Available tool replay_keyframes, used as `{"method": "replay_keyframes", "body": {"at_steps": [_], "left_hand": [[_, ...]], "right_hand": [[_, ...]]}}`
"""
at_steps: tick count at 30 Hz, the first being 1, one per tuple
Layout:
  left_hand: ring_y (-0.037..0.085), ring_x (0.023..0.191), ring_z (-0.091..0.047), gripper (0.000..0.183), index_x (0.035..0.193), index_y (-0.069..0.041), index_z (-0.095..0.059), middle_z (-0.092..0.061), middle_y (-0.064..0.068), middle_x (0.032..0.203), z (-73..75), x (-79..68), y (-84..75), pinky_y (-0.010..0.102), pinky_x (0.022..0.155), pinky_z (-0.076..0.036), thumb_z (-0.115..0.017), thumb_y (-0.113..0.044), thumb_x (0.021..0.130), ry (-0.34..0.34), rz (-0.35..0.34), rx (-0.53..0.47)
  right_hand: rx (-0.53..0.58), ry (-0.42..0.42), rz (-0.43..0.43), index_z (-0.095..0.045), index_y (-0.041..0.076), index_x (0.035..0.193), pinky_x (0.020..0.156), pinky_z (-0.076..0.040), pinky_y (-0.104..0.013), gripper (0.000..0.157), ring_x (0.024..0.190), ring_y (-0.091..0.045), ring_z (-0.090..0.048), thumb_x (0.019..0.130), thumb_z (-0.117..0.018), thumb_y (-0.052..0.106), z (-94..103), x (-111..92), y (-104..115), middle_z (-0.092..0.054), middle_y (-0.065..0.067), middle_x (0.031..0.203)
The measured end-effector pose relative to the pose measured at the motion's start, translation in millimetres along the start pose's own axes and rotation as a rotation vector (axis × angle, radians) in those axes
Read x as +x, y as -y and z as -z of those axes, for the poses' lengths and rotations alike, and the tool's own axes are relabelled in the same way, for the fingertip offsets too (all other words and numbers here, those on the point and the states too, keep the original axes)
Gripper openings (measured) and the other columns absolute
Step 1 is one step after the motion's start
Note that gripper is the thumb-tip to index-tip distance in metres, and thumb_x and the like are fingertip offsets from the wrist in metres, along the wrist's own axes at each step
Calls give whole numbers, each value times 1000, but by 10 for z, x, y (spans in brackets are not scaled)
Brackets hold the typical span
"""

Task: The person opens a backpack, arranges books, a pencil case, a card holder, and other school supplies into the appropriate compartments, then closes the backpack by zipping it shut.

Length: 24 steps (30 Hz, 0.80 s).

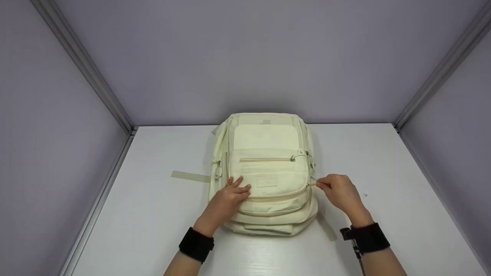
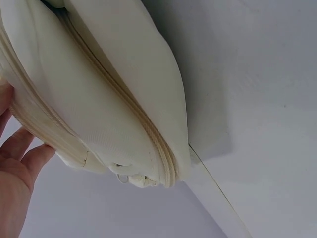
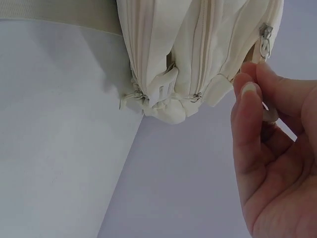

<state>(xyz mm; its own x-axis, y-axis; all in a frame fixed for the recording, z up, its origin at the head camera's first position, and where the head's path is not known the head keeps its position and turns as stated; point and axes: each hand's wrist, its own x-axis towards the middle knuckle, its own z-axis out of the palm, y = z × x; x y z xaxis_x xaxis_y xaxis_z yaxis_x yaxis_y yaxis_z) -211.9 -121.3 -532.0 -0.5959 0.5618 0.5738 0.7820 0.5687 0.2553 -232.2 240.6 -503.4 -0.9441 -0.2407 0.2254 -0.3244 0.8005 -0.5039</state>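
Observation:
A cream backpack point(image 1: 268, 138) lies front side up on the white table. My left hand point(image 1: 229, 199) rests on its lower left front, fingers spread over the pocket. In the left wrist view the fingers point(image 2: 37, 156) lie along the bag's edge beside a zipper seam point(image 2: 133, 106). At the right side of the bag, my right hand point(image 1: 341, 191) pinches a zipper pull point(image 1: 311, 185) between thumb and index finger. The right wrist view shows the metal zipper slider point(image 3: 266, 32) just above the fingertips, with a gap in the zipper next to it.
A strap point(image 1: 190, 176) stretches out to the left over the table point(image 1: 153, 218), and another strap point(image 1: 326, 226) trails at the lower right. A short front zipper with its slider point(image 1: 293, 158) crosses the upper pocket. Grey-lilac panels point(image 1: 264, 57) enclose the table at back and sides.

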Motion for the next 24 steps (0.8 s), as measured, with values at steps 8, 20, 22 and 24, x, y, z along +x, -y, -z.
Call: {"method": "replay_keyframes", "body": {"at_steps": [8,20,22,24], "left_hand": [[37,121,-55,17,106,4,-74,-69,13,116,11,-2,9,54,101,-39,-67,1,91,-3,-7,-24],[37,125,-52,19,109,5,-72,-67,15,119,10,-24,32,53,104,-35,-65,1,92,28,14,-97],[36,126,-52,19,109,6,-71,-66,15,120,21,-13,28,53,105,-34,-64,1,92,38,20,-112],[36,126,-51,19,110,6,-71,-66,15,121,30,-7,26,53,106,-34,-63,1,93,45,27,-126]], "right_hand": [[-62,-99,-8,-79,3,90,57,-50,-41,8,69,-25,-65,87,-75,9,-51,194,-62,-69,-9,79],[-123,-238,-26,-78,1,93,58,-53,-48,11,72,-34,-68,89,-73,10,-129,559,-117,-71,-16,83],[-136,-249,-39,-78,2,92,58,-53,-49,12,71,-34,-68,90,-72,11,-141,604,-115,-71,-17,83],[-143,-257,-47,-78,2,91,57,-53,-49,12,70,-34,-67,90,-72,11,-158,648,-110,-70,-17,81]]}}
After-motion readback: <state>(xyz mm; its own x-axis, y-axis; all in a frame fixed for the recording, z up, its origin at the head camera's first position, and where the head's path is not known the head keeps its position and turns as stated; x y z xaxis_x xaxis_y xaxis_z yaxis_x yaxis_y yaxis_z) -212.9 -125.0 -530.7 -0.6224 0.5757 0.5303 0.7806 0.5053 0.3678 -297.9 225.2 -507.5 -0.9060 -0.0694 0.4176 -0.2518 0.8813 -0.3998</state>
